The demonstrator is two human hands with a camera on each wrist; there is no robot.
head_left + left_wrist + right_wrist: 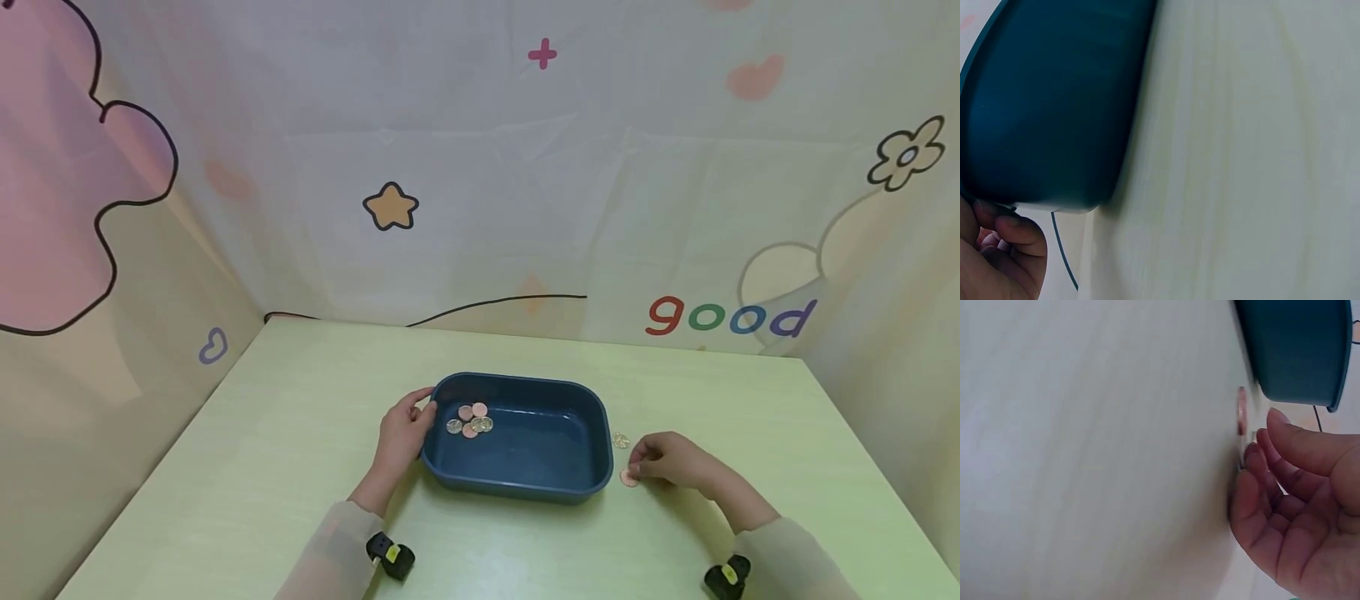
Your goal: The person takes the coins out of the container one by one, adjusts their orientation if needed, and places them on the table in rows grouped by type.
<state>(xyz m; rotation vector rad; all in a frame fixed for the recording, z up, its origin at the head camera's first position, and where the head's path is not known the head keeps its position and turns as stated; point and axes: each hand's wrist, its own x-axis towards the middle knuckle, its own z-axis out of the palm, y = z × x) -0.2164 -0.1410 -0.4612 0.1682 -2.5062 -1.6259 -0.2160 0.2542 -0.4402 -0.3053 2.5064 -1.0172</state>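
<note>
A dark blue rectangular plastic bin (517,454) stands on the table, with several copper and silver coins (470,419) lying in its left end. My left hand (405,431) grips the bin's left end, thumb and fingers at the rim; the left wrist view shows its curled fingers (1019,234) against that end. To the right of the bin, my right hand (671,458) is low over the table, fingertips right at a copper coin (628,478). In the right wrist view this copper coin (1242,411) shows edge-on beyond the fingertips, with the thumb apart from the fingers. A pale gold coin (621,440) lies just behind it.
The pale green table (300,433) reaches back to a printed cloth (480,167) hanging behind and at both sides. Each wrist wears a small black camera, such as the left camera (392,556) over the sleeve. The bin's right wall stands close to the loose coins.
</note>
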